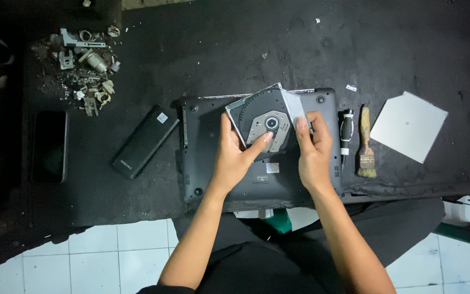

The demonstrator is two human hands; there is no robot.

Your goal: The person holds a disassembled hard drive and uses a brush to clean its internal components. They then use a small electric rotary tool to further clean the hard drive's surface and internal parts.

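The optical disc drive (267,121), its cover off and its round spindle hub exposed, is held tilted above an upturned laptop (257,179) on a dark workbench (202,49). The left hand (235,155) clasps the drive's near-left edge, its forefinger stretched toward the hub; the right hand (315,147) pinches the pale metal strip along the drive's right side. Right of the grip lie a screwdriver (345,136), a paintbrush (365,147) and a flat silver cover plate (409,126); left of it, a long black battery pack (145,141), a dark phone (49,146) and a heap of loose metal parts (85,68). The work appears to be mid-disassembly, and further handling would seem to call for a steady two-handed hold.
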